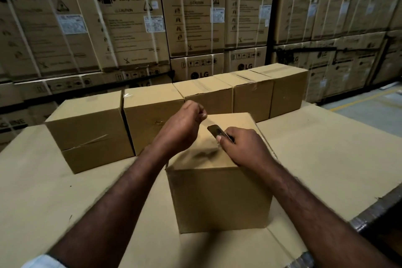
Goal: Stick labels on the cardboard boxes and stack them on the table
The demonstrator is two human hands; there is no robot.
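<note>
Plain tan near box [219, 198]; tan cardboard table cover [65, 198]; white-strapped, black-printed brown cartons [121, 17].

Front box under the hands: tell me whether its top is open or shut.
Shut. The front box stands upright, its top lying flat and closed under the right hand, which holds a dark flat item.

Forearms bare; left sleeve [41, 262] pale, perhaps white
</note>
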